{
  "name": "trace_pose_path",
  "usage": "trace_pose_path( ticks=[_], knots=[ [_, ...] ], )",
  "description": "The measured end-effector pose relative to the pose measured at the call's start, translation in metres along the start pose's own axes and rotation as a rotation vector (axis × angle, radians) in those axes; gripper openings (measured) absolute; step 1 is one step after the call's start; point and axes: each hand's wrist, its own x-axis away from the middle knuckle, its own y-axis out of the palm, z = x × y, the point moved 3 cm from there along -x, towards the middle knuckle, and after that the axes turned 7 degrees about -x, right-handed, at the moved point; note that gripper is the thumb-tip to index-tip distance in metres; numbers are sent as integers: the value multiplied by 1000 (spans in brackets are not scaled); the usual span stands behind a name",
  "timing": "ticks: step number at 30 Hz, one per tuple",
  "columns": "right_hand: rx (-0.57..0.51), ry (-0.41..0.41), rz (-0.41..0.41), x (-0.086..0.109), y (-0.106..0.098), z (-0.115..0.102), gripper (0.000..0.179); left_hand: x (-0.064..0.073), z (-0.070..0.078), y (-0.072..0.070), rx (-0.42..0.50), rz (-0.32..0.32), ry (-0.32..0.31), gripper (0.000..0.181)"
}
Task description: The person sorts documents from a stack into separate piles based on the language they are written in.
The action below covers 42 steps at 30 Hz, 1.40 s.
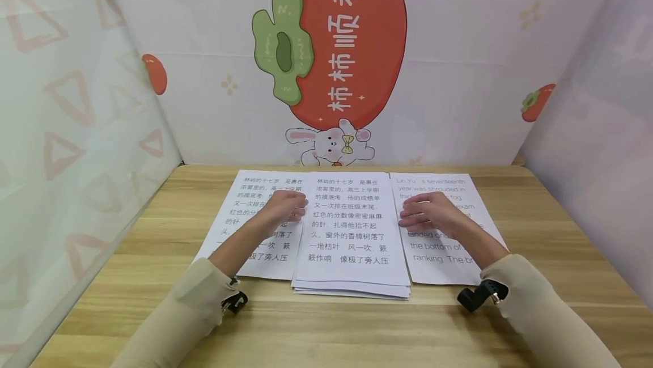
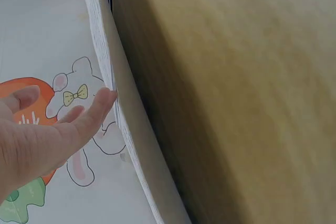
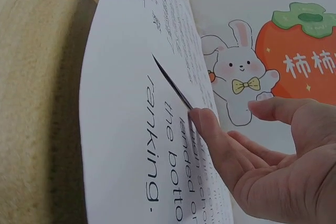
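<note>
Three sets of printed paper lie side by side. The left page and the middle stack carry Chinese text, while the right page is printed in English. Over the left page is my left hand, fingers loosely bent towards the middle stack and holding nothing. My right hand is over the right page near its left edge, thumb and fingers apart, with nothing in its grasp. In the right wrist view, a fingertip is at the edge of a sheet; whether it presses there I cannot tell.
The papers lie on a wooden table. A white backdrop with a persimmon and rabbit print stands behind it, and pale side panels flank it. Black wrist straps show at both sleeves.
</note>
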Motion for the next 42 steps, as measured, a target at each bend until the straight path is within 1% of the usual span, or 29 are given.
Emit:
trace_pose_path(
  ticks=[3,6,14,22,27,33,37,42],
  knots=[
    [-3,3,0,0,-1,0,53,1,-2,-2,18,6,1,48],
    [-21,9,-6,0,-1,1,52,2,-2,-2,33,5,-11,48],
    [-54,17,-28,-2,-1,2,52,5,-1,0,65,0,-31,48],
    [-64,19,-33,0,0,2,54,6,-4,1,100,-17,-9,48],
    [-58,-4,-45,3,1,2,55,7,-3,1,105,-24,-5,48],
    [-62,-28,-48,6,2,4,54,9,-4,0,119,-46,5,49],
    [-36,-46,-44,8,3,3,53,9,-5,-2,148,-51,-2,49],
    [0,-66,-20,9,4,2,52,8,-6,-4,203,-34,-4,49]
  ],
)
